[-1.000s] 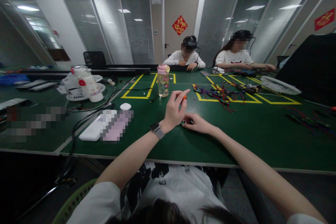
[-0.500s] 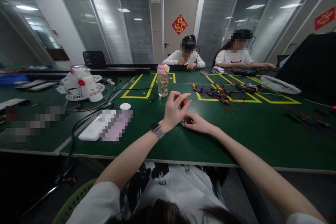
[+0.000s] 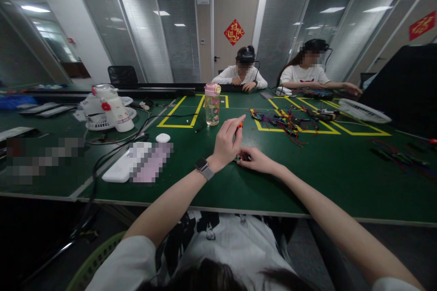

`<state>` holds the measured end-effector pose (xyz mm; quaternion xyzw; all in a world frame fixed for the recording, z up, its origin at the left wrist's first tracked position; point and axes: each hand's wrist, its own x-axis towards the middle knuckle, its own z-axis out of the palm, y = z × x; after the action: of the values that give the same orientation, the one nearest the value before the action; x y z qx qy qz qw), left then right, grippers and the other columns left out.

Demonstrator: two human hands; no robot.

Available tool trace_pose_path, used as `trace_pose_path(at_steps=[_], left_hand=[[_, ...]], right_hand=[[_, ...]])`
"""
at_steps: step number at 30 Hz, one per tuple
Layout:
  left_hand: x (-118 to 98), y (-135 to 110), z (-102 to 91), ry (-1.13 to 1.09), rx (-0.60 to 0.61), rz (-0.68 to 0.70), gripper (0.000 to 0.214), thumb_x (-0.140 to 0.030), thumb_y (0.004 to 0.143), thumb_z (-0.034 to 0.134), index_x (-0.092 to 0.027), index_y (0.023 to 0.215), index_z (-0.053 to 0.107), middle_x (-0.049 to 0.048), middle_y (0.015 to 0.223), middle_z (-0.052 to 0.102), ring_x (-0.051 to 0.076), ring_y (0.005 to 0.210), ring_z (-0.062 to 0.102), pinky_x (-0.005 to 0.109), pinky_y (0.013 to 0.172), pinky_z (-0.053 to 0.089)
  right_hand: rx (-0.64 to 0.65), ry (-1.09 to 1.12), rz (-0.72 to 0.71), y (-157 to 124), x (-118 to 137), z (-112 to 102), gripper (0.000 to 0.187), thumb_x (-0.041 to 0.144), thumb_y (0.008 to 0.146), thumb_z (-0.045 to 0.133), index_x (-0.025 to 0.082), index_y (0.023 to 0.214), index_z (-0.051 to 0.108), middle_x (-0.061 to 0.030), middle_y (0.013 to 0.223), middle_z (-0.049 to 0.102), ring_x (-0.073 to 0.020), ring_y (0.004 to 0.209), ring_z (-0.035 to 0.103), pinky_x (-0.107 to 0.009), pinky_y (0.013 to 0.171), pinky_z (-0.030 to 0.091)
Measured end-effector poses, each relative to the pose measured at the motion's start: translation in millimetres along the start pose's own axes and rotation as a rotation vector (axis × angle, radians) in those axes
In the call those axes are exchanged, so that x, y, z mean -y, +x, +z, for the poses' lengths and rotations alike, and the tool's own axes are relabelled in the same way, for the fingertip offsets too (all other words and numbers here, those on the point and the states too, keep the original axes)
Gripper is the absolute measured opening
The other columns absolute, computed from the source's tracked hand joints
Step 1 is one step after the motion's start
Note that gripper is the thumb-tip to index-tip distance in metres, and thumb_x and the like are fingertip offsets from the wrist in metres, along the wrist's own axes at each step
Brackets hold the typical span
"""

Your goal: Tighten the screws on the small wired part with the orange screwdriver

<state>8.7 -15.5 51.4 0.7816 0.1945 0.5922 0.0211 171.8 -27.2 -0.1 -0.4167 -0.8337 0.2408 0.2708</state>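
Closing from its earlier spread, the left hand cups the orange object, apparently renewing its grip, while the curled right hand holds the green part on the surface.

The pink-lidded bottle stands upright and serves as reference. Left of the bottle and nearer the viewer lie a small white case, a white slab and a pixelated pink item. Farther left of the bottle is a white flask. Well behind the bottle: a black chair to its left, a red diamond sign on the door to its right.
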Motion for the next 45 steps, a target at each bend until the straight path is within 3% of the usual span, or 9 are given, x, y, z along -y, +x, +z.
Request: trace_pose_path(at_steps=[9, 15, 18, 22, 27, 30, 34, 39, 45], left_hand=[[1.9, -2.5, 1.8, 0.095, -0.093, -0.018, 0.022, -0.033, 0.092, 0.054, -0.019, 0.108, 0.061, 0.0026, 0.090, 0.047, 0.013, 0.081, 0.051, 0.027, 0.076, 0.047], [-0.6, -2.4, -2.0, 0.022, -0.032, -0.016, 0.034, -0.024, 0.099, 0.031, -0.017, 0.122, 0.055, 0.0084, 0.106, 0.050, 0.017, 0.101, 0.051, 0.031, 0.088, 0.045], [-0.1, -1.8, -2.5, -0.024, -0.005, -0.014, 0.037, -0.020, 0.099, 0.028, -0.016, 0.127, 0.050, 0.0092, 0.111, 0.054, 0.017, 0.103, 0.052, 0.031, 0.090, 0.044], [1.9, -1.1, -0.3, 0.002, -0.030, -0.015, 0.034, -0.020, 0.098, 0.034, -0.017, 0.128, 0.048, 0.0068, 0.103, 0.058, 0.016, 0.095, 0.053, 0.031, 0.088, 0.044], [2.4, -1.0, 1.4, 0.125, -0.095, -0.017, 0.025, -0.035, 0.092, 0.054, -0.019, 0.109, 0.060, 0.0032, 0.087, 0.051, 0.016, 0.083, 0.050, 0.030, 0.078, 0.045], [1.4, -1.6, -0.1, 0.104, -0.076, -0.025, 0.027, -0.036, 0.095, 0.047, -0.019, 0.110, 0.060, 0.0047, 0.091, 0.050, 0.016, 0.087, 0.051, 0.030, 0.080, 0.046], [-0.2, -1.7, -2.0, -0.009, 0.010, -0.029, 0.036, -0.023, 0.099, 0.028, -0.017, 0.125, 0.051, 0.0094, 0.112, 0.055, 0.018, 0.106, 0.053, 0.033, 0.093, 0.044], [-1.5, 0.7, -1.6, -0.060, -0.007, -0.039, 0.032, -0.018, 0.097, 0.035, -0.016, 0.125, 0.051, 0.0083, 0.114, 0.062, 0.017, 0.106, 0.057, 0.033, 0.094, 0.046], [-2.3, 2.6, -1.2, -0.025, -0.055, -0.062, 0.022, -0.023, 0.094, 0.047, -0.019, 0.112, 0.059, 0.0042, 0.094, 0.060, 0.015, 0.088, 0.057, 0.029, 0.081, 0.048]], right_hand=[[0.001, -0.015, 0.013, 0.5, 2.0, 0.1, 0.009, 0.022, 0.076, 0.060, 0.016, 0.082, 0.056, 0.0026, 0.066, 0.051, -0.0115, 0.059, 0.043, -0.023, 0.056, 0.034], [0.009, -0.009, 0.019, 0.0, 3.0, -0.6, 0.009, 0.023, 0.076, 0.059, 0.016, 0.082, 0.056, 0.0029, 0.066, 0.050, -0.0117, 0.059, 0.044, -0.023, 0.056, 0.034], [0.002, -0.001, 0.020, -0.1, 2.8, -0.5, 0.009, 0.023, 0.076, 0.059, 0.016, 0.082, 0.056, 0.0025, 0.066, 0.051, -0.0121, 0.060, 0.044, -0.023, 0.057, 0.035], [0.006, 0.001, 0.016, 0.0, 2.1, -0.4, 0.009, 0.023, 0.076, 0.059, 0.016, 0.081, 0.056, 0.0022, 0.067, 0.051, -0.0122, 0.060, 0.044, -0.024, 0.056, 0.035], [0.005, -0.001, 0.011, 0.0, 1.3, -0.1, 0.009, 0.023, 0.077, 0.060, 0.016, 0.082, 0.056, 0.0022, 0.067, 0.051, -0.0122, 0.060, 0.045, -0.024, 0.056, 0.035], [0.001, -0.006, 0.007, 0.1, 1.6, -0.1, 0.009, 0.023, 0.077, 0.060, 0.016, 0.082, 0.056, 0.0024, 0.067, 0.051, -0.0120, 0.060, 0.044, -0.023, 0.056, 0.035], [0.008, -0.001, 0.011, 0.3, 3.3, -0.7, 0.009, 0.022, 0.077, 0.060, 0.016, 0.082, 0.056, 0.0025, 0.066, 0.051, -0.0119, 0.059, 0.044, -0.023, 0.056, 0.036], [0.012, 0.005, 0.024, 0.3, 4.8, -1.2, 0.009, 0.023, 0.077, 0.059, 0.016, 0.082, 0.055, 0.0026, 0.066, 0.050, -0.0120, 0.060, 0.044, -0.023, 0.056, 0.035], [0.007, 0.008, 0.023, -0.1, 3.7, -0.8, 0.010, 0.023, 0.076, 0.060, 0.016, 0.083, 0.056, 0.0024, 0.067, 0.051, -0.0122, 0.060, 0.044, -0.024, 0.056, 0.035]])
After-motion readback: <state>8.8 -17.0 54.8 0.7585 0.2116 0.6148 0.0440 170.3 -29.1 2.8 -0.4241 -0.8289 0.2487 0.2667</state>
